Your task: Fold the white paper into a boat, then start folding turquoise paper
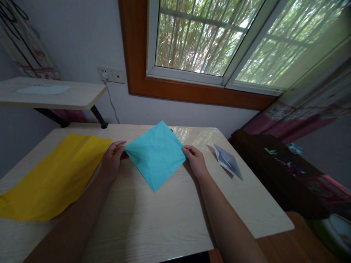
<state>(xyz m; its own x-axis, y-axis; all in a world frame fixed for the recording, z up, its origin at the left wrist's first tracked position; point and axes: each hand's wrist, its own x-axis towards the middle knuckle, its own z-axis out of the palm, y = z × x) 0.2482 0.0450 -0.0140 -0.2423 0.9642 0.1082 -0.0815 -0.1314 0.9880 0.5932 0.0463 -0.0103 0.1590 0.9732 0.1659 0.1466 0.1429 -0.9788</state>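
Observation:
A light blue square sheet of paper (156, 157) is held up in front of me, turned so its corners point up, down and sideways. Faint creases run across its face. My left hand (113, 157) pinches the left corner between thumb and fingers. At the opposite corner, my right hand (196, 159) grips the paper the same way. Beside my left forearm lies a large yellow sheet of paper (60, 175), slightly wavy. To the right of my right hand rests a folded pale paper piece (227, 160) on the table.
The pale wooden table (164, 226) stands against the wall below a barred window (203, 36). A raised shelf (90, 95) with a white sheet (44, 89) is at the back left. Right of the table is a dark cabinet (268, 164) with small colourful items on it.

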